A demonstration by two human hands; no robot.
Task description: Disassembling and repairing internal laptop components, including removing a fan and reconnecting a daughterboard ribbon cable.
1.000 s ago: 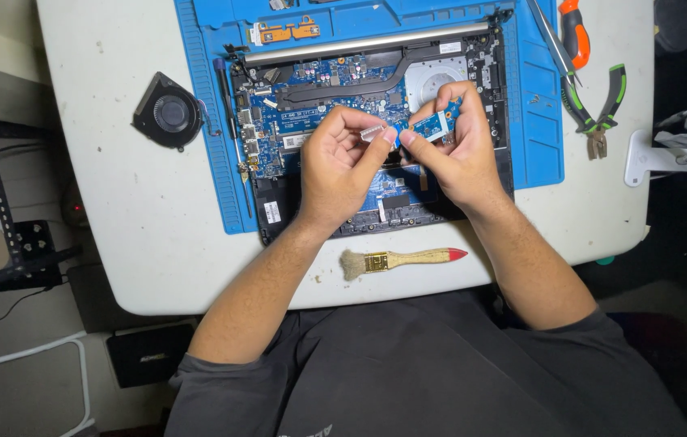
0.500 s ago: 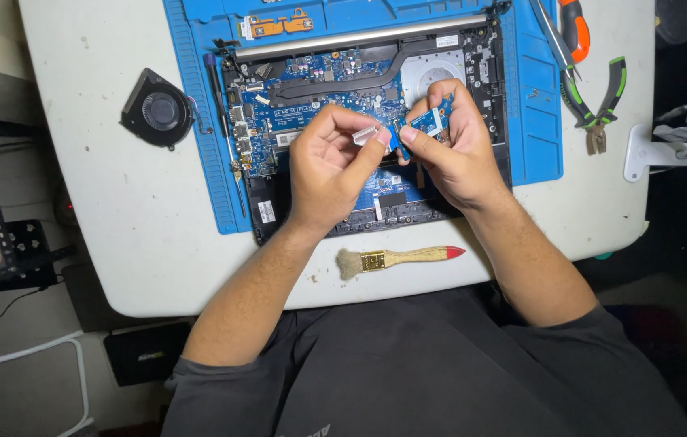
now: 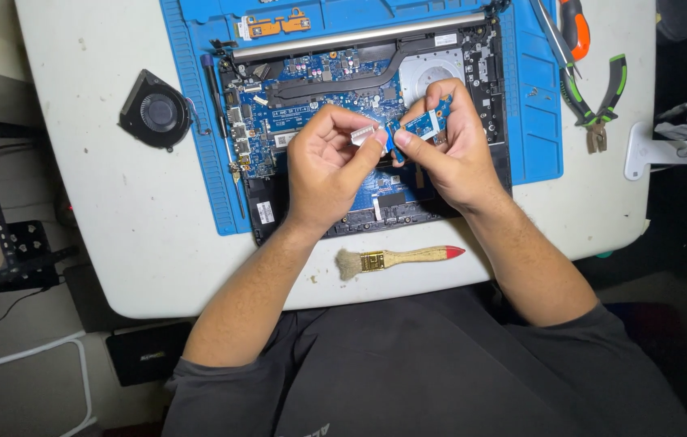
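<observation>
An opened laptop [image 3: 311,105] with a blue circuit board lies on a blue work mat [image 3: 534,121]. Above its middle, my right hand [image 3: 449,150] pinches a small blue circuit board [image 3: 423,123] between thumb and fingers. My left hand [image 3: 331,166] grips the end of a flat white ribbon cable [image 3: 364,133] that meets that small board. Both hands hover close together over the laptop's lower half and hide part of it.
A loose black fan [image 3: 156,112] lies on the white table [image 3: 117,226] at the left. A small wooden brush [image 3: 396,259] with a red tip rests near the front edge. Green-handled pliers [image 3: 598,105] and an orange-handled tool [image 3: 576,28] sit at the right. A black stylus [image 3: 216,97] lies along the laptop's left side.
Both hands stay over the laptop with the small board and the ribbon cable between them. The view has shifted slightly; nothing else has moved.
</observation>
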